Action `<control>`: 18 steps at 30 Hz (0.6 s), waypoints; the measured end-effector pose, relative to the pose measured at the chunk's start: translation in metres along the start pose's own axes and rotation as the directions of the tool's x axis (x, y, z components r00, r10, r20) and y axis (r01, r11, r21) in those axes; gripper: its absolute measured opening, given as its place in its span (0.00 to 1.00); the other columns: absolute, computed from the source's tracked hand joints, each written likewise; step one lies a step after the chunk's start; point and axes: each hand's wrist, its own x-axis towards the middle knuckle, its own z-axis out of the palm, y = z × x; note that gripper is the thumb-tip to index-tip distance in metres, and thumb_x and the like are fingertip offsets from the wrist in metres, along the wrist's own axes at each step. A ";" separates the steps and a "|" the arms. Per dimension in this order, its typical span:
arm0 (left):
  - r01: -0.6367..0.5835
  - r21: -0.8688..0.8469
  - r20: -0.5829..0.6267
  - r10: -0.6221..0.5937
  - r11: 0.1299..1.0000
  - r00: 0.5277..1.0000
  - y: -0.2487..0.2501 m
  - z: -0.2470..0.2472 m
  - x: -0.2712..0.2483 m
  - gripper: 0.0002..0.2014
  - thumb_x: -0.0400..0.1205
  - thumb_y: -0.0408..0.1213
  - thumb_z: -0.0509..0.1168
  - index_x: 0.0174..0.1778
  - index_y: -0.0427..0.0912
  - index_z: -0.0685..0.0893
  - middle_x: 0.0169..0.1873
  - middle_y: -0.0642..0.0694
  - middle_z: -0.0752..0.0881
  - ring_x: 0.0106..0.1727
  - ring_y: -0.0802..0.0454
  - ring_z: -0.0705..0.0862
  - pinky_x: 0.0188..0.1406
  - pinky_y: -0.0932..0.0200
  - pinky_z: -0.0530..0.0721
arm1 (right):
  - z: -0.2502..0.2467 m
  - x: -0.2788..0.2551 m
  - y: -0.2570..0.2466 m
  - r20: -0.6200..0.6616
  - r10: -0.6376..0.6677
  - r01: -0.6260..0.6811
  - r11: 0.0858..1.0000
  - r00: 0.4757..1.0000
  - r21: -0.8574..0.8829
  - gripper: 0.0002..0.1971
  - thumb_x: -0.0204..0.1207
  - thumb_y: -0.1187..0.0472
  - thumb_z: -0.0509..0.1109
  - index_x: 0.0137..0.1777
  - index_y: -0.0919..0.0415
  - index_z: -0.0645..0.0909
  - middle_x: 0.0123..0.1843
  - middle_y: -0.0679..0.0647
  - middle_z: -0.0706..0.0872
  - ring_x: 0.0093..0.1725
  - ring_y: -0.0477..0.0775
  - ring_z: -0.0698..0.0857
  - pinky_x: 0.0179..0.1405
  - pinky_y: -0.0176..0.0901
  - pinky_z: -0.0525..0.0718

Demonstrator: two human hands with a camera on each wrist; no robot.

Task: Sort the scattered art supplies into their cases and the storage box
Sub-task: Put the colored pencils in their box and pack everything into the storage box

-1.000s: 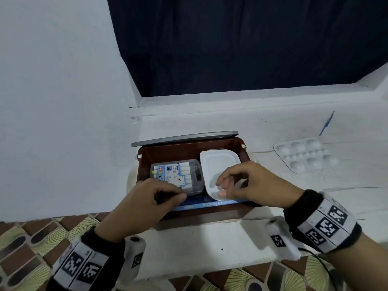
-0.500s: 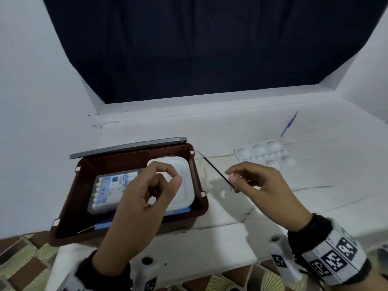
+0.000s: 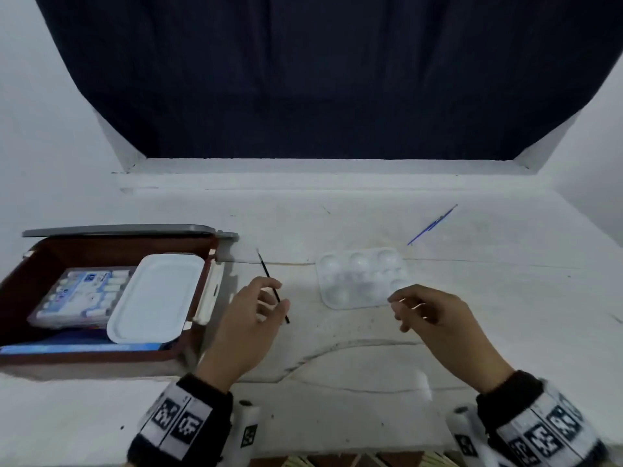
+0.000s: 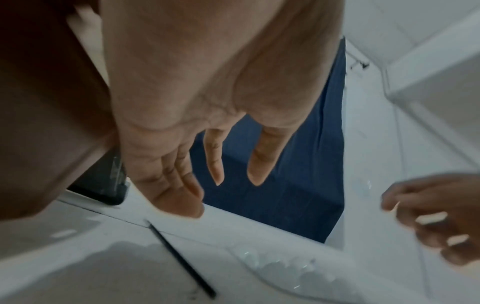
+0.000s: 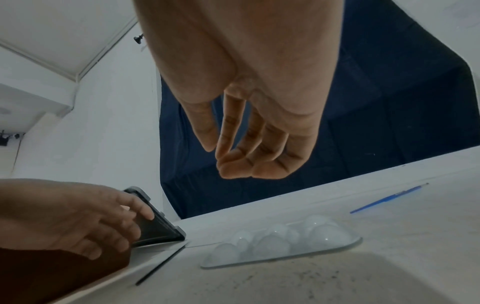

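Observation:
A thin black brush (image 3: 269, 281) (image 4: 182, 261) (image 5: 158, 267) lies on the white ledge just right of the brown storage box (image 3: 111, 241). My left hand (image 3: 269, 298) (image 4: 223, 185) hovers right over the brush with relaxed fingers and holds nothing. A white paint palette (image 3: 362, 278) (image 5: 280, 240) rests face down further right. My right hand (image 3: 401, 311) (image 5: 221, 156) hangs at the palette's near right corner, fingers loosely curled and empty. A blue brush (image 3: 433, 224) (image 5: 387, 199) lies beyond the palette.
The box's grey lid (image 3: 118, 229) stands open at its back. Inside are a clear marker case (image 3: 77, 294), a white case (image 3: 155, 301) and a flat blue box (image 3: 67, 348) under them. A dark curtain closes the back; white walls flank the ledge.
Both hands have left the box. The left hand moved right to above the black brush. The right hand moved right from the brush's near end to the palette's corner.

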 end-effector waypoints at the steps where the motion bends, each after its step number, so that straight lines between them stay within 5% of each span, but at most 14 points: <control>1: 0.052 0.096 0.012 -0.053 0.994 0.999 -0.007 0.006 0.012 0.10 0.84 0.40 0.69 0.58 0.53 0.79 0.50 0.46 0.82 0.42 0.55 0.83 0.40 0.63 0.79 | -0.003 0.006 0.007 0.006 -0.004 0.004 1.000 1.000 -0.028 0.08 0.79 0.62 0.73 0.43 0.47 0.86 0.36 0.48 0.88 0.34 0.50 0.88 0.35 0.38 0.83; 4: 0.171 0.310 0.055 -0.197 0.935 0.979 -0.019 0.019 0.047 0.14 0.83 0.38 0.67 0.61 0.53 0.72 0.55 0.39 0.74 0.39 0.47 0.81 0.38 0.56 0.80 | -0.008 0.025 0.025 0.010 -0.020 0.021 0.994 1.000 -0.105 0.04 0.78 0.59 0.74 0.44 0.47 0.86 0.35 0.46 0.87 0.38 0.46 0.86 0.34 0.30 0.78; 6: 0.225 0.406 0.055 -0.270 0.886 0.961 -0.019 0.024 0.066 0.15 0.83 0.38 0.65 0.62 0.53 0.69 0.55 0.43 0.69 0.43 0.45 0.81 0.43 0.55 0.81 | -0.011 0.039 0.034 0.019 -0.023 0.025 0.991 1.000 -0.134 0.02 0.78 0.58 0.74 0.45 0.48 0.85 0.37 0.46 0.88 0.42 0.43 0.85 0.36 0.24 0.75; 10: 0.246 0.602 0.063 -0.353 0.760 0.934 -0.021 0.026 0.100 0.16 0.81 0.41 0.66 0.61 0.49 0.69 0.56 0.41 0.76 0.55 0.40 0.80 0.53 0.51 0.80 | -0.015 0.076 0.057 0.101 0.012 0.011 0.975 0.995 -0.223 0.02 0.80 0.52 0.72 0.50 0.46 0.82 0.43 0.43 0.88 0.49 0.38 0.84 0.44 0.21 0.73; 16: 0.214 0.641 0.042 -0.312 0.737 0.949 -0.016 0.035 0.120 0.06 0.81 0.33 0.61 0.50 0.46 0.73 0.44 0.45 0.83 0.46 0.45 0.79 0.40 0.57 0.72 | -0.026 0.130 0.088 0.099 0.056 -0.025 0.956 0.993 -0.292 0.04 0.79 0.50 0.71 0.50 0.47 0.82 0.45 0.47 0.86 0.46 0.44 0.85 0.43 0.29 0.75; 18: 0.224 0.628 0.040 -0.318 0.745 0.947 -0.016 0.038 0.121 0.09 0.79 0.29 0.61 0.49 0.48 0.72 0.39 0.47 0.82 0.41 0.47 0.80 0.32 0.60 0.70 | -0.031 0.145 0.094 0.091 0.075 -0.043 0.951 0.993 -0.307 0.04 0.80 0.51 0.71 0.50 0.49 0.83 0.44 0.49 0.87 0.44 0.43 0.85 0.39 0.28 0.76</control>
